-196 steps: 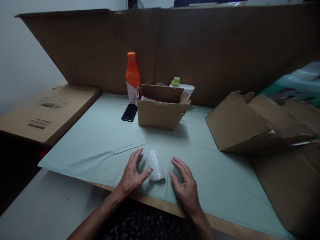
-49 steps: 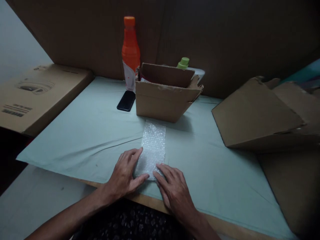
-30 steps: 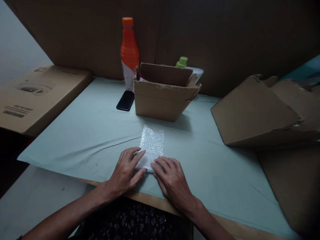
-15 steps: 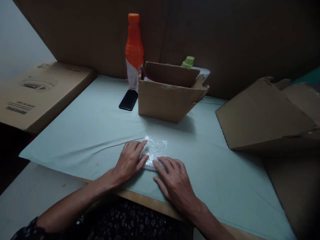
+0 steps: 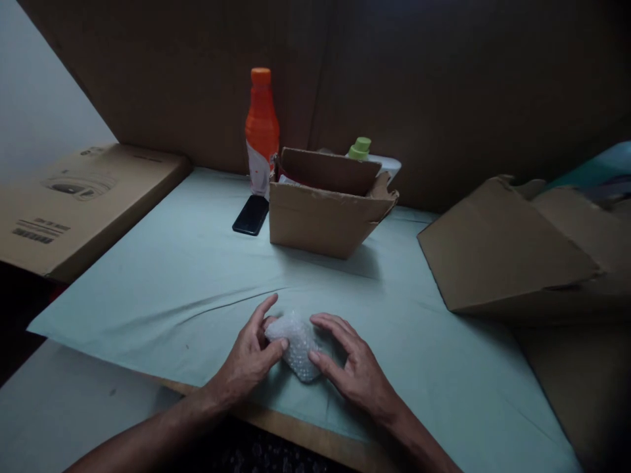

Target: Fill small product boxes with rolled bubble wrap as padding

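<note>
A small folded piece of bubble wrap (image 5: 300, 351) is tilted up between my two hands, just above the near part of the cloth. My left hand (image 5: 254, 351) pinches its left side, with the thumb in front, some fingers behind and the index finger sticking out. At the right edge, my right hand (image 5: 352, 364) is curved around the wrap; its thumb presses the near face while the fingertips are close to the upper corner. Whether anything is inside the wrap, I cannot tell.
A pale green cloth (image 5: 207, 282) covers the table. Behind my hands stand a cut cardboard box (image 5: 315, 220), a black phone (image 5: 250, 215), an orange-capped bottle (image 5: 262, 125) and a green-capped bottle (image 5: 359, 150). Cardboard boxes flank the cloth: a flat one (image 5: 98, 203) left, an open one (image 5: 507, 249) right.
The bubble wrap lay flat under my hands; now it is lifted, turned and tilted between them. My left hand has gone from pressing down to pinching it. The view has tipped upward slightly.
</note>
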`<act>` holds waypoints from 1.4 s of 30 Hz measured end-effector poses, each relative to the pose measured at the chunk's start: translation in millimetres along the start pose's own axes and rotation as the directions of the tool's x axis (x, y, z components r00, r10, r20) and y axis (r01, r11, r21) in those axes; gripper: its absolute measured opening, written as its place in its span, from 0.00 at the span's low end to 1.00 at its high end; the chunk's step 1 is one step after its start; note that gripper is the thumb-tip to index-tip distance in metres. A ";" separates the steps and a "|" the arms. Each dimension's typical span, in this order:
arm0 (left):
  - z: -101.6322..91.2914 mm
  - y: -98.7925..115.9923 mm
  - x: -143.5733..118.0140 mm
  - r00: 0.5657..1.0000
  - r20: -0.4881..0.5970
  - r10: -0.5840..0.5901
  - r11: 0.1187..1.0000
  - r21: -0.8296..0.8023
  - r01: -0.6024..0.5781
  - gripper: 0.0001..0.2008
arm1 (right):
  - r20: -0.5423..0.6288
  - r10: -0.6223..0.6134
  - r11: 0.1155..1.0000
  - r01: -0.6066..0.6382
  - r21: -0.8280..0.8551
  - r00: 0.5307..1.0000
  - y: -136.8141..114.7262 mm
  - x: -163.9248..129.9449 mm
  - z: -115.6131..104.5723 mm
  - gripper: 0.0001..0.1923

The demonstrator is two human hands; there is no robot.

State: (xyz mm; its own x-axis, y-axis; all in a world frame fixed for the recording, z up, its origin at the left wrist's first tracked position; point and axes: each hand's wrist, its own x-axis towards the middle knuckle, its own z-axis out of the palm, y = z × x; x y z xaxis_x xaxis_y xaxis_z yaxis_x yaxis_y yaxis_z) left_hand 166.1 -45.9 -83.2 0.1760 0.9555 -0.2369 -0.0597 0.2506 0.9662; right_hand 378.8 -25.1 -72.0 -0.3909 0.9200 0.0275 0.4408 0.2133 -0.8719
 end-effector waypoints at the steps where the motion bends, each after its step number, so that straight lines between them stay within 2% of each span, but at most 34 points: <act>1: 1.6 0.0 0.5 0.998 0.024 0.056 0.996 0.072 -0.058 0.39 | 0.017 -0.007 1.000 0.006 0.009 1.000 -1.1 0.3 -3.8 0.27; 2: 3.1 0.0 0.5 0.993 0.055 0.107 0.982 0.150 -0.114 0.37 | 0.053 -0.002 1.000 0.001 0.023 0.999 -2.3 0.8 -7.5 0.33; 3: 4.3 0.3 0.4 0.985 0.090 0.148 0.959 0.229 -0.165 0.36 | 0.095 0.006 1.000 -0.008 0.026 0.995 -3.5 1.6 -10.6 0.34; 5: 5.2 3.7 1.3 0.960 0.175 0.220 0.887 0.374 -0.272 0.35 | 0.145 0.004 1.000 0.000 -0.027 0.989 -5.4 3.5 -15.3 0.23; 7: 3.4 14.7 6.4 0.913 0.245 0.326 0.768 0.494 -0.407 0.35 | 0.121 -0.019 0.991 0.035 -0.131 0.992 -5.8 5.0 -19.6 0.09; 9: -1.0 36.0 18.8 0.829 0.289 0.479 0.581 0.603 -0.547 0.35 | 0.094 -0.035 0.973 0.055 -0.226 0.995 -5.4 5.8 -25.8 0.04; 11: -6.4 66.5 41.2 0.705 0.316 0.635 0.339 0.705 -0.622 0.34 | 0.107 -0.009 0.956 0.040 -0.290 0.994 -6.5 6.0 -35.1 0.07; 13: -11.2 100.4 72.5 0.576 0.340 0.743 0.114 0.784 -0.610 0.32 | 0.139 0.024 0.947 0.021 -0.319 0.990 -11.0 6.7 -47.5 0.12; 14: -13.1 116.0 89.7 0.527 0.343 0.778 0.031 0.816 -0.577 0.32 | 0.147 0.024 0.947 0.024 -0.321 0.989 -14.8 7.4 -55.1 0.12; 15: -14.5 129.3 106.6 0.498 0.339 0.798 -0.027 0.846 -0.532 0.31 | 0.145 0.012 0.949 0.034 -0.315 0.989 -19.6 8.5 -63.8 0.11; 16: -15.4 139.6 122.0 0.488 0.338 0.805 -0.069 0.869 -0.489 0.28 | 0.127 -0.012 0.952 0.051 -0.301 0.992 -25.1 9.8 -74.0 0.10; 17: -15.9 146.3 134.7 0.495 0.346 0.797 -0.100 0.884 -0.457 0.24 | 0.095 -0.045 0.956 0.070 -0.286 0.995 -31.3 11.7 -85.5 0.08; 19: -15.7 149.2 150.0 0.524 0.388 0.758 -0.152 0.887 -0.436 0.13 | -0.040 -0.118 0.957 0.103 -0.271 0.992 -45.1 17.4 -112.4 0.06; 20: -15.3 146.2 152.5 0.527 0.414 0.742 -0.176 0.879 -0.442 0.11 | -0.146 -0.156 0.953 0.111 -0.281 0.977 -52.3 21.9 -127.0 0.05; 21: -14.7 141.5 152.5 0.521 0.434 0.735 -0.193 0.871 -0.453 0.12 | -0.264 -0.195 0.947 0.111 -0.301 0.945 -59.6 28.0 -141.6 0.06; 23: -14.0 130.4 148.0 0.488 0.444 0.752 -0.201 0.859 -0.472 0.13 | -0.476 -0.263 0.928 0.086 -0.361 0.839 -73.7 46.6 -168.4 0.12; 24: -13.9 125.6 145.3 0.473 0.438 0.765 -0.195 0.857 -0.478 0.13 | -0.538 -0.285 0.916 0.061 -0.396 0.793 -80.0 59.4 -179.4 0.13; 25: -14.0 122.0 143.2 0.464 0.432 0.773 -0.188 0.855 -0.483 0.13 | -0.559 -0.300 0.902 0.039 -0.430 0.773 -85.6 74.4 -188.3 0.12; 26: -14.2 119.5 142.0 0.461 0.429 0.777 -0.181 0.854 -0.488 0.13 | -0.544 -0.307 0.888 0.030 -0.458 0.781 -90.1 91.1 -194.8 0.11; 28: -15.0 117.5 142.2 0.460 0.427 0.778 -0.170 0.849 -0.501 0.13 | -0.440 -0.297 0.869 0.049 -0.492 0.848 -95.7 127.0 -200.2 0.07; 30: -15.8 117.6 144.3 0.460 0.425 0.780 -0.156 0.843 -0.515 0.13 | -0.290 -0.270 0.859 0.093 -0.504 0.918 -97.1 160.7 -196.4 0.05; 32: -16.5 118.3 146.1 0.457 0.420 0.784 -0.143 0.839 -0.525 0.13 | -0.150 -0.230 0.829 0.113 -0.548 0.961 -96.5 187.3 -186.7 0.04; 34: -17.0 118.8 146.6 0.456 0.418 0.786 -0.137 0.837 -0.530 0.12 | -0.007 -0.173 0.737 0.125 -0.664 0.985 -96.7 205.3 -174.6 0.06; 38: -17.7 119.2 144.8 0.453 0.432 0.779 -0.144 0.828 -0.542 0.12 | 0.245 -0.068 0.469 0.247 -0.848 0.967 -102.6 227.5 -150.6 0.14; 40: -18.1 119.4 144.0 0.449 0.432 0.782 -0.141 0.825 -0.547 0.12 | 0.370 -0.008 0.449 0.334 -0.829 0.929 -105.3 238.4 -138.6 0.14; 42: -18.9 120.0 144.0 0.446 0.420 0.790 -0.130 0.826 -0.548 0.11 | 0.463 0.026 0.485 0.394 -0.781 0.886 -104.7 249.8 -126.9 0.13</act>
State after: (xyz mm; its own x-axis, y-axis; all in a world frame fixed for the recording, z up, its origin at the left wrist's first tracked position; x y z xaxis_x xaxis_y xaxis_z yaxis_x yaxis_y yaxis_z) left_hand 165.7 124.7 -3.3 0.4439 0.5588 0.7004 0.7233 -0.6849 0.0880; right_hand 337.6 224.1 88.2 -0.7089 0.6686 -0.2244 0.6909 0.7223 -0.0306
